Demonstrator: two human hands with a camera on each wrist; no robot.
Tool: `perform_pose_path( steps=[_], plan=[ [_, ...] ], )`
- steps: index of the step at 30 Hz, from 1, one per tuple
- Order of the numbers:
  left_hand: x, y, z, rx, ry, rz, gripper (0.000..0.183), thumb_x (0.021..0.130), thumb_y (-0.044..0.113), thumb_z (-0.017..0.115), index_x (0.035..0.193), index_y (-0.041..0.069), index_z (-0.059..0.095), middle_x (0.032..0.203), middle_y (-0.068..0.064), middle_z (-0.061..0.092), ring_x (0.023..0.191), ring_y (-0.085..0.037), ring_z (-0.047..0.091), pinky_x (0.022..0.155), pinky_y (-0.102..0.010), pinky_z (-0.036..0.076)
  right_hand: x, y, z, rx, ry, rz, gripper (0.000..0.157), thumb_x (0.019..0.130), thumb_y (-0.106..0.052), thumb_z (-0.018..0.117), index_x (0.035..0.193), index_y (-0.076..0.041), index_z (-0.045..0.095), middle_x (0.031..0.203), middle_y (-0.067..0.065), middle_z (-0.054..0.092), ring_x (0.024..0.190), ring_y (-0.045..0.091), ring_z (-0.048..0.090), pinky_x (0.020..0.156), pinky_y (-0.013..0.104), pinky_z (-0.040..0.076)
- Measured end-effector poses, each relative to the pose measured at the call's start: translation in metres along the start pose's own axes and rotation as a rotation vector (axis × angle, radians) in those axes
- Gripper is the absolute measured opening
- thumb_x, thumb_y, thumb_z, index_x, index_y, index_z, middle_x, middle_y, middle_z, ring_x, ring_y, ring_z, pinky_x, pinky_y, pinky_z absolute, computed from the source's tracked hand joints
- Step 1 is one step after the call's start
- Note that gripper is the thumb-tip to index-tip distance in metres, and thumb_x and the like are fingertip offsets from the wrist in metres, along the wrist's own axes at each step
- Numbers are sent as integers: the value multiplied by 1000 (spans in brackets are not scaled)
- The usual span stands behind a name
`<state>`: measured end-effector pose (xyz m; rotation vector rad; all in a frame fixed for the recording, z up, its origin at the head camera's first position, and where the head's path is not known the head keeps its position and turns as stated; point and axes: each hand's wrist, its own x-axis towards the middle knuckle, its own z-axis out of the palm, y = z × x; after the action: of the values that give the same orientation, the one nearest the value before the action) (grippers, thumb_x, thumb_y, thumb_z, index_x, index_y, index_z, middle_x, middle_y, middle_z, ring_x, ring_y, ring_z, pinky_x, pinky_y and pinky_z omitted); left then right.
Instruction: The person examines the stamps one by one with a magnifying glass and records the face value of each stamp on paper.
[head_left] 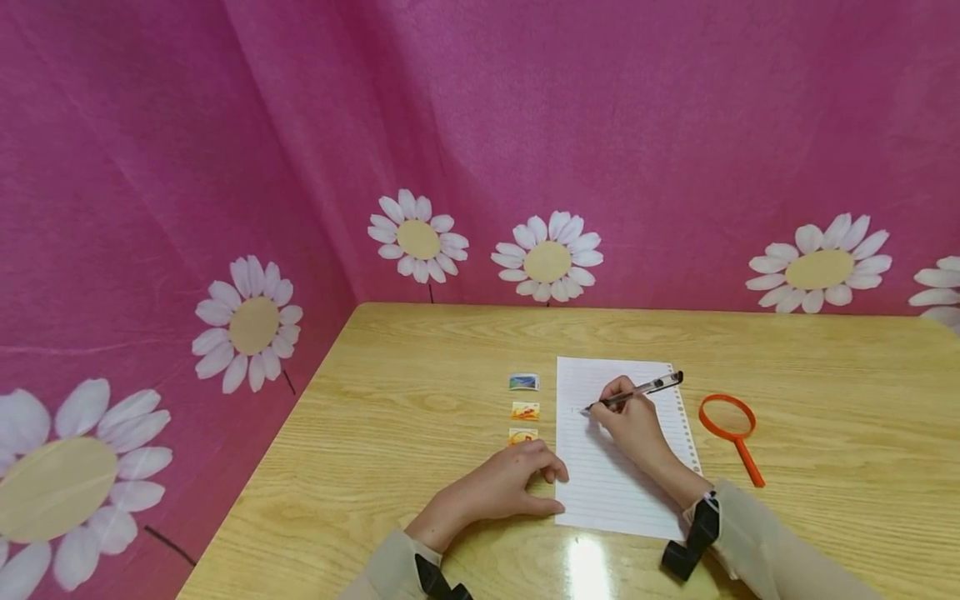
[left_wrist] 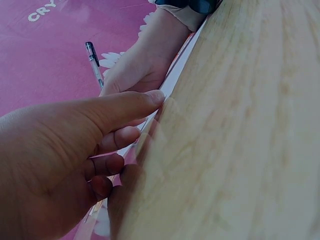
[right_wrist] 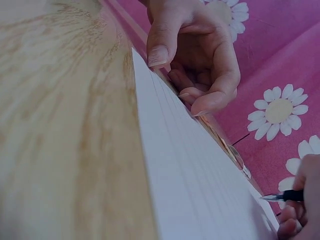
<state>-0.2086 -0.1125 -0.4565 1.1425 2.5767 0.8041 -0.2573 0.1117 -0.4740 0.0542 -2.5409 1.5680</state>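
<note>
A sheet of lined paper (head_left: 600, 492) with punched holes down its right side lies on the wooden table. My right hand (head_left: 632, 425) pinches a black-capped clear pen (head_left: 660, 383), its tip at the paper's upper left beside faint marks. In the right wrist view the pen's tip (right_wrist: 272, 198) meets the sheet. My left hand (head_left: 510, 483) rests at the paper's lower left edge, thumb and fingertips touching it, fingers loosely bent. Just beyond that hand, three stamp-sized pictures stand in a column: a blue-green one (head_left: 523, 382), a yellow one (head_left: 526, 411) and another yellow one (head_left: 522, 436), partly covered.
An orange magnifying glass (head_left: 741, 442) lies to the right of the paper, handle toward me. A pink curtain (head_left: 660, 150) with white flowers hangs behind the table (head_left: 420, 358) and along its left side. Black straps (head_left: 701, 525) with cameras sit on both wrists.
</note>
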Motion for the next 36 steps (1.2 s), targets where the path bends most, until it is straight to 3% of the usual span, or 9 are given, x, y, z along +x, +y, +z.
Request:
perform_pose_path(
  steps=[6,24,36],
  plan=[
    [0,0,0,-6,-8,-9,26,86,31,75,108,19,67,98,7,59,90,2,51,86,-12,42,-1,-1,-1,34,32,48,13,84,-5,61,91,-4,51,65,-5,49,55,3,45,53,20,39],
    [0,-1,0,10,0,3,27,86,32,75,108,20,66,98,8,58,91,2,51,86,-12,42,1,1,2,-31,33,-31,13,83,-3,63,90,-4,52,70,-1,48,60,2,42,56,19,37],
    [-1,0,0,9,2,11,27,87,32,75,109,20,66,99,8,59,92,2,52,87,-12,43,0,3,1,-22,34,-38,14,84,-2,61,90,-5,49,68,-1,45,57,2,40,54,20,35]
  ],
)
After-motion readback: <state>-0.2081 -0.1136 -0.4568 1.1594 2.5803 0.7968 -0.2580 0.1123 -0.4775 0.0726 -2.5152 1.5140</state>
